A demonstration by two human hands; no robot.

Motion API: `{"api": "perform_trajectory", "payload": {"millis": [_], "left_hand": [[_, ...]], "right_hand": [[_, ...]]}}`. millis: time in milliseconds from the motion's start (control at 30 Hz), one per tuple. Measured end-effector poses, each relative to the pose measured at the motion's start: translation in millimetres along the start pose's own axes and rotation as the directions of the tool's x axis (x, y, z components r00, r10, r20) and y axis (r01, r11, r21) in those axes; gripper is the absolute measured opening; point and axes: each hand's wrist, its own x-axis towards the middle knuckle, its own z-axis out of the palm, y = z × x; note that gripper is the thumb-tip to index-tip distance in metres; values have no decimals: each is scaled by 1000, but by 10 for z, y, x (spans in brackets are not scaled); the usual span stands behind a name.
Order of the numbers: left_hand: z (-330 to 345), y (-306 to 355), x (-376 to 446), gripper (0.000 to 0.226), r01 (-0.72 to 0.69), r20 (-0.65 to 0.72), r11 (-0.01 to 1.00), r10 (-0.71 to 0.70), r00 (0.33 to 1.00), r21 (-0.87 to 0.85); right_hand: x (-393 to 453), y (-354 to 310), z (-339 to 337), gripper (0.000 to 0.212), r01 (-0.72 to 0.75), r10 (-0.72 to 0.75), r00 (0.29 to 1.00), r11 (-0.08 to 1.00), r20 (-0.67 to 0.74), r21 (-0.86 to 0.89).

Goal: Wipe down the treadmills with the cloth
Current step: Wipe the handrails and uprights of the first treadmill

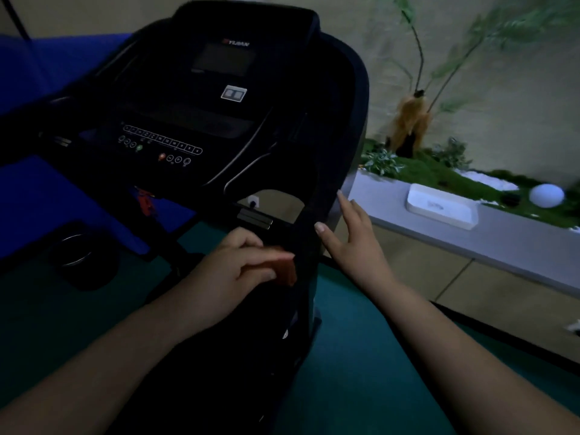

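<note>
Just below the centre of the frame, your left hand point(238, 265) curls its fingers around a small orange cloth point(284, 268), pinching it against the dark right-side upright of the treadmill point(219, 98), whose console fills the upper middle of the frame. Your right hand point(351, 240) is to the right of it, fingers straight and loosely spread, fingertips at the outer edge of the same upright. A white box point(441, 207) and a pale ball point(546, 196) sit on the planter ledge point(518, 246) at right.

Black treadmill point(219, 98), orange cloth point(284, 268), teal floor point(361, 356), blue mat point(28, 199), white box point(441, 207)
</note>
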Motion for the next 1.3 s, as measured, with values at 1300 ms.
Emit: {"api": "perform_trajectory", "payload": {"millis": [1300], "left_hand": [[336,-1195,873,36,-6,-369,899,186,911,437]], "right_hand": [[1262,-115,7,35,621,-497,778,700,384,-353]]}}
